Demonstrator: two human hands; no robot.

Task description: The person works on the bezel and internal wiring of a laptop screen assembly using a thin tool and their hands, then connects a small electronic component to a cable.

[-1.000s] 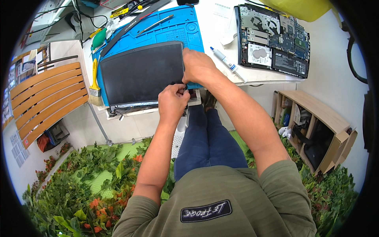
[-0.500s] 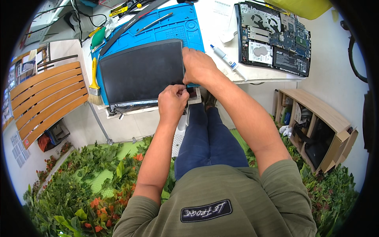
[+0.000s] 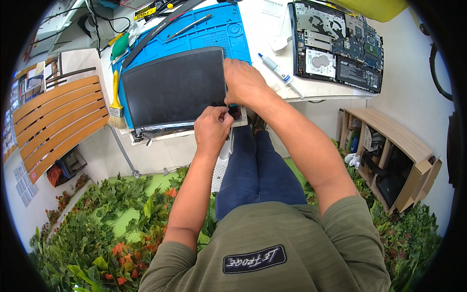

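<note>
- Screen [image 3: 172, 90] in the head view: it lies over the blue mat [image 3: 219, 24], immediately left of the right hand [image 3: 244, 83] and above the left hand [image 3: 212, 127].
- The right hand: fingers curled at the screen's right edge; whether they grip it, I cannot tell.
- The left hand: fingertips bunched by the lower right corner; anything pinched is hidden.

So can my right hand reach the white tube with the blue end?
Probably yes: the white tube lies just right of your right hand on the tabletop, with no obstacle visible, though that hand is at the laptop screen.
</note>
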